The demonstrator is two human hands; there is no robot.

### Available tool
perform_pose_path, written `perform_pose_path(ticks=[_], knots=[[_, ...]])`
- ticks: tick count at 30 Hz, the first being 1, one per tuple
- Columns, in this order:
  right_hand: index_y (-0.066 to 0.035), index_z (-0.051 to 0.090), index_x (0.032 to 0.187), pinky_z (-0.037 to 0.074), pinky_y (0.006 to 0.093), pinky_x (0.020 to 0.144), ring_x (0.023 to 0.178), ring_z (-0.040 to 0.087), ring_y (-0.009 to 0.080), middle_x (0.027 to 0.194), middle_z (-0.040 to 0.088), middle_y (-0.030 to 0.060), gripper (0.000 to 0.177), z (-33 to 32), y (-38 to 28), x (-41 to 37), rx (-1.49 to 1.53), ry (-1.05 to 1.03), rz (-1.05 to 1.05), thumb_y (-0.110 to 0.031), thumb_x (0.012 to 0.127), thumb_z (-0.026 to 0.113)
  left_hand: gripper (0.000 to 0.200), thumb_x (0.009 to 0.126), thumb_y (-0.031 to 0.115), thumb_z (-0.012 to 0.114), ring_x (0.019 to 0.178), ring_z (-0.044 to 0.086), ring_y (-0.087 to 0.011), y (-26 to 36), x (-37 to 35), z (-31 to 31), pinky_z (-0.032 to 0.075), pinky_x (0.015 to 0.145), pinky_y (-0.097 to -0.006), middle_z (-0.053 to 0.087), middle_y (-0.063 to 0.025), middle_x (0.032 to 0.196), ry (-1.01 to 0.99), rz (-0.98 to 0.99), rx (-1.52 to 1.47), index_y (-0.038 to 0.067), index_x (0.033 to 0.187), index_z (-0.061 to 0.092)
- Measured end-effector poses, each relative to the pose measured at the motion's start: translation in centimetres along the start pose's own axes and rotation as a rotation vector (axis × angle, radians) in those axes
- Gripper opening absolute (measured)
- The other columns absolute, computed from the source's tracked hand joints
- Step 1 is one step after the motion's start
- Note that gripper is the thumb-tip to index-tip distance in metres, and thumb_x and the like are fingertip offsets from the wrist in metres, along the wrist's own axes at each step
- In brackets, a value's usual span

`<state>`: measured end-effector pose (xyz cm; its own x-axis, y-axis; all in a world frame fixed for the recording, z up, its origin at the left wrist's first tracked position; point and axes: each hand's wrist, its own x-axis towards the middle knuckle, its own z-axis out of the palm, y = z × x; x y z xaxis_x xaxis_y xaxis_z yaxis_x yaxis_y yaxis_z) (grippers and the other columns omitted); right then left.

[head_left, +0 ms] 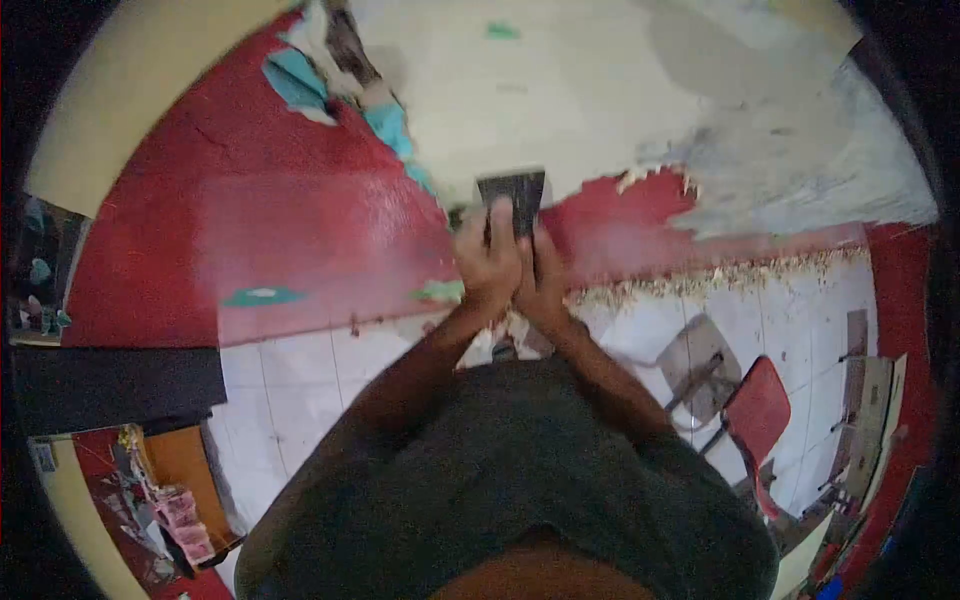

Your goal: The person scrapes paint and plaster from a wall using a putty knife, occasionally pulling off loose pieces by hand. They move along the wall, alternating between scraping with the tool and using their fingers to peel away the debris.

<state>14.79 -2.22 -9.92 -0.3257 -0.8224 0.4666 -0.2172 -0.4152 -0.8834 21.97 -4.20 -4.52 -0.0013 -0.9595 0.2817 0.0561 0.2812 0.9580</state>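
A dark, wide-bladed scraper (525, 188) is pressed against the wall (500, 120), at the border between bare whitish plaster and red paint (290, 220). My left hand (487, 258) grips it, one finger stretched along the blade. Close beside it, my right hand (541, 275) also holds the scraper from the right side. The two hands touch near the wrists. The scraper's handle is hidden by the hands. Ragged turquoise and red paint edges show at the upper left of the blade.
Paint flakes (640, 290) lie along the wall's foot on the white tiled floor (290, 390). A red chair (757, 408) stands at the right. A dark piece of furniture (120, 385) and an orange-brown panel (185, 470) are at the left.
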Motion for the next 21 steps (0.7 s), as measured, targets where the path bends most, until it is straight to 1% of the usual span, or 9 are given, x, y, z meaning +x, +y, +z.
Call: perform_pose_path(ticks=[1, 3, 6, 7, 10, 11, 14, 17, 21], knots=[[0.003, 0.047, 0.092, 0.041, 0.0425, 0.063, 0.069, 0.052, 0.0353, 0.076, 0.051, 0.0194, 0.021, -0.5, -1.1, 0.0, -0.014, -0.060, 0.067, -0.018, 0.094, 0.042, 0.027, 0.093, 0.021, 0.049, 0.060, 0.050, -0.0078, 0.5, -0.1, 0.1, 0.042, 0.053, -0.0256, 0.056, -0.0023, 0.065, 0.012, 0.004, -0.003, -0.002, 0.081, 0.059], [0.002, 0.048, 0.092, 0.041, 0.0420, 0.062, 0.070, 0.053, 0.0352, 0.076, 0.052, 0.0194, 0.021, -0.2, 0.4, -1.9, -0.086, -0.006, 0.046, -0.018, 0.094, 0.041, 0.025, 0.093, 0.020, 0.050, 0.058, 0.050, -0.0082, 1.7, 0.4, 0.2, 0.041, 0.052, -0.0246, 0.056, -0.0016, 0.066, -0.005, 0.007, 0.086, -0.001, 0.083, 0.059], [0.000, 0.049, 0.094, 0.042, 0.0407, 0.063, 0.071, 0.054, 0.0337, 0.076, 0.052, 0.0191, 0.020, -0.4, -1.0, -1.4, -0.134, 0.034, 0.054, -0.018, 0.094, 0.041, 0.026, 0.093, 0.021, 0.050, 0.057, 0.048, -0.0085, -0.9, 0.1, 0.4, 0.040, 0.051, -0.0253, 0.055, -0.0009, 0.064, -0.006, -0.014, -0.050, 0.000, 0.080, 0.058], [0.000, 0.049, 0.095, 0.042, 0.0401, 0.063, 0.072, 0.054, 0.0323, 0.077, 0.052, 0.0186, 0.020, -0.5, -2.1, -1.2, -0.072, 0.014, 0.106, -0.018, 0.095, 0.040, 0.027, 0.093, 0.022, 0.050, 0.055, 0.046, -0.0068, -0.1, 0.1, 0.1, 0.039, 0.050, -0.0245, 0.054, 0.0013, 0.062, 0.025, 0.008, 0.117, 0.001, 0.078, 0.057], [0.000, 0.050, 0.099, 0.044, 0.0384, 0.065, 0.074, 0.055, 0.0270, 0.080, 0.054, 0.0166, 0.021, -0.5, -3.0, -2.3, -0.006, 0.012, 0.162, -0.018, 0.095, 0.039, 0.028, 0.093, 0.022, 0.051, 0.055, 0.044, -0.0048, 1.0, -0.3, 0.4, 0.038, 0.049, -0.0231, 0.053, 0.0027, 0.061, -0.004, -0.152, -0.192, 0.002, 0.074, 0.056], [0.000, 0.050, 0.100, 0.044, 0.0378, 0.066, 0.074, 0.056, 0.0251, 0.082, 0.055, 0.0158, 0.022, -0.4, -3.2, -2.3, -0.002, 0.029, 0.155, -0.018, 0.095, 0.039, 0.028, 0.093, 0.022, 0.051, 0.056, 0.043, -0.0033, 0.2, -0.4, 0.2, 0.037, 0.049, -0.0218, 0.052, 0.0034, 0.062, 0.003, -0.116, -0.085, 0.003, 0.072, 0.055], [0.000, 0.049, 0.101, 0.044, 0.0362, 0.067, 0.074, 0.054, 0.0208, 0.084, 0.055, 0.0137, 0.022, -0.1, -2.8, -1.8, -0.007, 0.009, 0.196, -0.017, 0.096, 0.038, 0.029, 0.093, 0.021, 0.052, 0.057, 0.043, -0.0037, 1.0, 0.2, 0.6, 0.037, 0.049, -0.0223, 0.052, 0.0025, 0.061, -0.013, -0.086, -0.138, 0.003, 0.071, 0.054], [0.000, 0.049, 0.103, 0.045, 0.0355, 0.068, 0.075, 0.055, 0.0215, 0.085, 0.056, 0.0138, 0.022, 0.1, -2.7, -2.0, 0.101, 0.015, 0.180, -0.017, 0.096, 0.038, 0.028, 0.093, 0.020, 0.052, 0.057, 0.043, -0.0048, 0.1, 0.0, 0.1, 0.038, 0.049, -0.0234, 0.052, 0.0016, 0.061, -0.035, -0.096, -0.089, 0.001, 0.073, 0.054], [0.001, 0.050, 0.107, 0.046, 0.0341, 0.073, 0.080, 0.057, 0.0222, 0.093, 0.058, 0.0148, 0.025, 0.3, -0.9, -0.8, 0.112, 0.000, 0.121, -0.018, 0.095, 0.038, 0.026, 0.092, 0.019, 0.052, 0.056, 0.043, -0.0057, -0.2, 1.2, 0.6, 0.038, 0.048, -0.0245, 0.051, 0.0011, 0.060, 0.000, 0.062, -0.002, -0.001, 0.075, 0.055]])
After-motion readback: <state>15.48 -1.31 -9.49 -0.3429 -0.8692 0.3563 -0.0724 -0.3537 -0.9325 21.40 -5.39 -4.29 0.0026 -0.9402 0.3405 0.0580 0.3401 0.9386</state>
